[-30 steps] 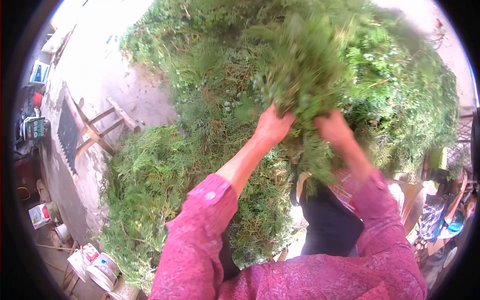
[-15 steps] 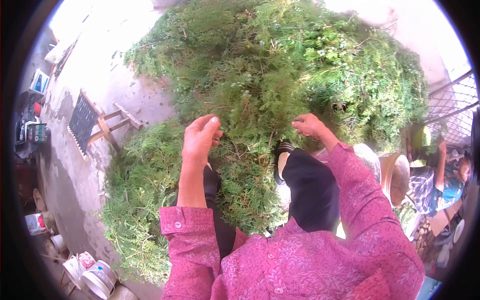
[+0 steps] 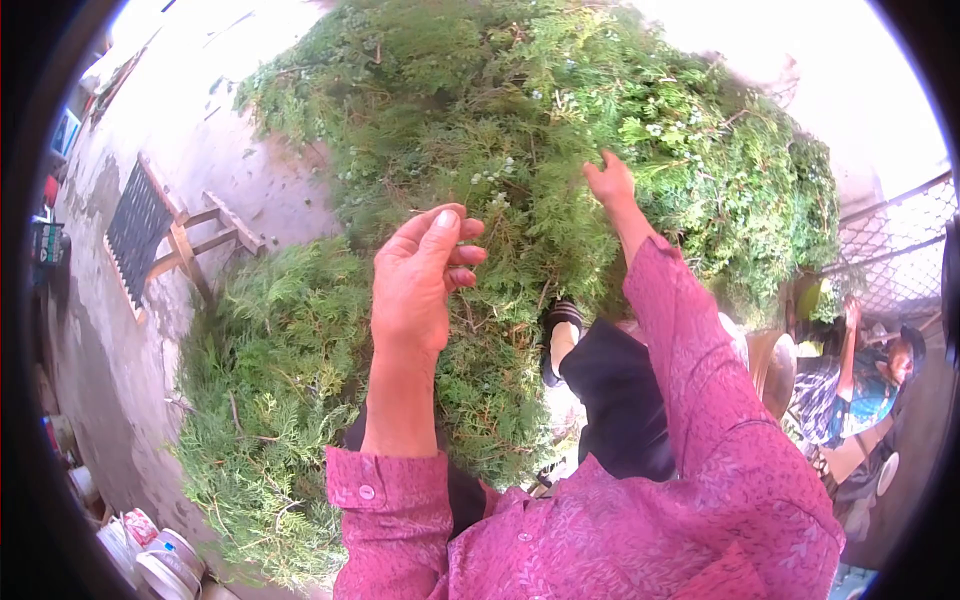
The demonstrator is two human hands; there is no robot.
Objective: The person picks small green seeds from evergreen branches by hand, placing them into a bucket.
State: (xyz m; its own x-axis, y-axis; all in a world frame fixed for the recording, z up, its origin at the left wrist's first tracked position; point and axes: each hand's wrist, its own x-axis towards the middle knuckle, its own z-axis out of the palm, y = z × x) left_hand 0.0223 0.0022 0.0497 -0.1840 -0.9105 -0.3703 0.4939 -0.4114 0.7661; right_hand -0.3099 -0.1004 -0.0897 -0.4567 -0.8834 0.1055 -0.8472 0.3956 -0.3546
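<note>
A big heap of cut green conifer branches point(image 3: 480, 150) with small pale cones spreads in front of me and between my legs. Above its near part I hold up my left hand point(image 3: 420, 275), thumb pressed towards the curled fingers. A thin bit shows at its fingertips, too small to name. My right hand point(image 3: 613, 185) is stretched out over the middle of the heap, thumb and forefinger apart, next to the feathery sprigs. Its other fingers are partly hidden, and I see nothing held in it.
A wooden frame with a dark ridged board point(image 3: 150, 235) stands on the concrete floor at the left. White buckets point(image 3: 170, 568) are at lower left. Right of me are a tan container point(image 3: 773, 370), a wire mesh fence point(image 3: 895, 230) and another person point(image 3: 860, 385).
My right hand has reached forward, farther over the heap. My left hand has come slightly right, its fingers still curled. The whole view has shifted a little.
</note>
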